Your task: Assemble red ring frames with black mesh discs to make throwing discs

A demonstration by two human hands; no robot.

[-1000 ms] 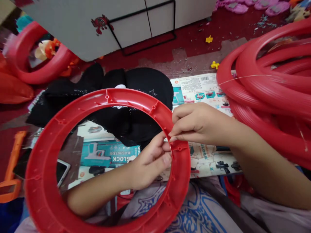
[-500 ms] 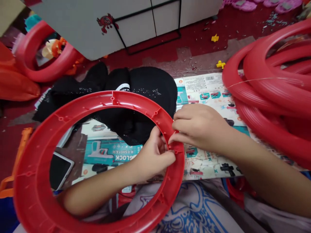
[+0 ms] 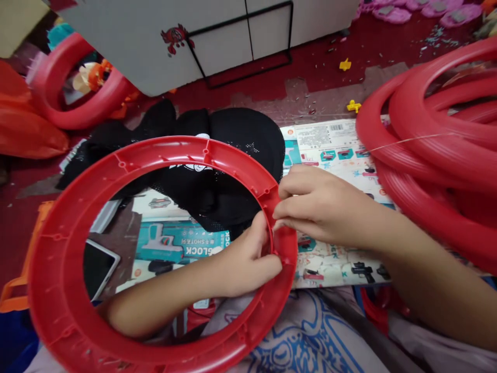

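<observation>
A large red plastic ring (image 3: 66, 269) with a hollow, ribbed channel faces up, tilted over my lap. My left hand (image 3: 248, 259) reaches through its middle and grips the right side, thumb over the inner rim and the other fingers partly hidden behind it. At the same stretch of the ring, my right hand (image 3: 310, 207) is closed in a pinch, its fingertips over the channel. Whatever lies between those fingertips is too small or hidden to make out. Behind the ring lies a black cap-like cloth item (image 3: 244, 140).
Printed cardboard (image 3: 326, 274) lies under the work. Several red rings (image 3: 427, 150) are piled at right. A dark-screened device (image 3: 99, 269) shows through the ring. Further off are a grey cabinet (image 3: 135, 41), small yellow pieces (image 3: 345, 65) and another red ring (image 3: 46, 77) beside an orange bag (image 3: 23, 119).
The red ring has turned clockwise, its ribs passing along toward my right hand. My left hand has shifted slightly down with the rim; my right hand stays at about the same spot.
</observation>
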